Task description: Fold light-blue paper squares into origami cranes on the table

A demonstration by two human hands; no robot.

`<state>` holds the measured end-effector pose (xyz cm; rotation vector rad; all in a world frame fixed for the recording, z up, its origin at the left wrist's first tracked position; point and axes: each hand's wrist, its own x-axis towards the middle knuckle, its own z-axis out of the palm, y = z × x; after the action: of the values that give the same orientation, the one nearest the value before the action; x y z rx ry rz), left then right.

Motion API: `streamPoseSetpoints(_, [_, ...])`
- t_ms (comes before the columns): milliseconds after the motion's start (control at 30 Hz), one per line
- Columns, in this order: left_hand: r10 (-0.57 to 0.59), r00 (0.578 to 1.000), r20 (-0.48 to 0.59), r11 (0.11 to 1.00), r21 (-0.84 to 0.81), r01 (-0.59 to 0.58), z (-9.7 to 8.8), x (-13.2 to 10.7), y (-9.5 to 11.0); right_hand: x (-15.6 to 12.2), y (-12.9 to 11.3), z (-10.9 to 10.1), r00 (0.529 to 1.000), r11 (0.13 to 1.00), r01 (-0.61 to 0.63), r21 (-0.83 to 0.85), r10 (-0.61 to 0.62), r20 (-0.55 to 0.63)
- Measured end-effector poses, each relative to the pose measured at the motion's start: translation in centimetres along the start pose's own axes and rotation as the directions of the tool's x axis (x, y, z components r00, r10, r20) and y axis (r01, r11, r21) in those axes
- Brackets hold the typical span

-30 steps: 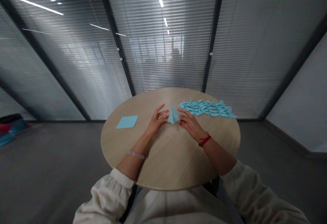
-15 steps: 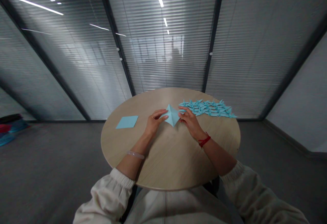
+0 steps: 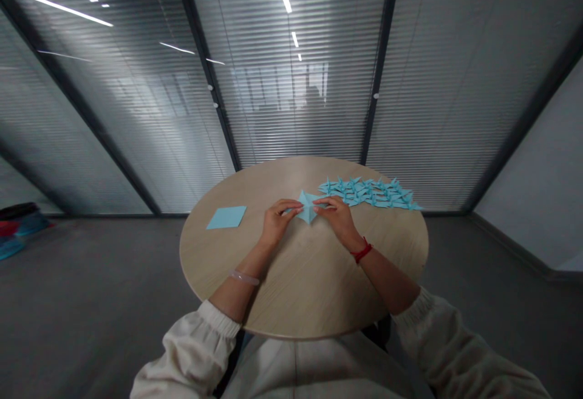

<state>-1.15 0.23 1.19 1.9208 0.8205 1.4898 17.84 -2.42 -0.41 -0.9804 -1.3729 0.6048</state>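
I viewed a round tabletop point(image 3: 300, 289) at frame centre. Finished blue paper cranes point(image 3: 368, 192) lay in rows at its upper right, out of the working area; a flat blue paper square point(image 3: 226, 217) waited at left. At centre, my left hand point(image 3: 274, 221) and right hand point(image 3: 339, 220) flanked the partly folded blue paper point(image 3: 307, 206), fingers closed on its two sides, pressing it down. It showed a pointed, creased diamond form.

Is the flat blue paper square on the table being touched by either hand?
No, the flat blue square lies alone; the left hand and right hand press the folded blue paper.
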Motion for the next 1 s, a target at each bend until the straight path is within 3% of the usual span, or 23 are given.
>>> streamPoseSetpoints(267, [0.057, 0.998, 0.021, 0.998, 0.03, -0.057, 0.1, -0.1, 0.5, 0.0, 0.9, 0.0, 0.998, 0.991, 0.067, -0.119, -0.065, 0.017])
streamPoseSetpoints(633, [-0.02, 1.0, 0.018, 0.997, 0.08, 0.019, 0.2, -0.3, 1.1, 0.3, 1.0, 0.1, 0.966, 0.937, 0.248, -0.245, -0.259, -0.014])
streamPoseSetpoints(1000, [-0.035, 0.998, 0.052, 0.996, 0.085, 0.031, 0.3, -0.3, 1.3, -0.1, -0.1, 0.1, 0.949, 0.888, 0.305, -0.344, -0.315, 0.031])
